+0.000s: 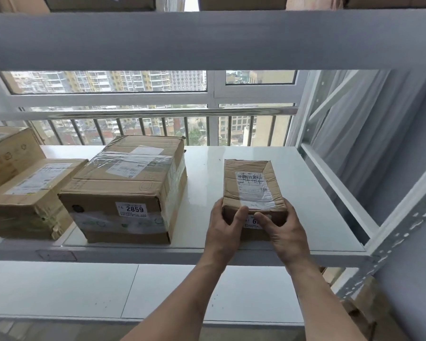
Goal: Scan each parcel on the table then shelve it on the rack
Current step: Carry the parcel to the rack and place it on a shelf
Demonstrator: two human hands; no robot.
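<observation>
Centre right of frame: left hand (223, 221) and right hand (284, 230) grip a parcel (252, 190) on the rack (268, 153); best slid squarely back, label outward.

Creased cardboard parcel (252, 190); glossy white shelf (207, 183).

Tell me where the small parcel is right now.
The small parcel sits on the right part of the white shelf, right of the box marked 2859, held by the left hand and right hand.

Parcel storeroom: white steel rack (354, 252) of labelled cartons (126, 190).
</observation>
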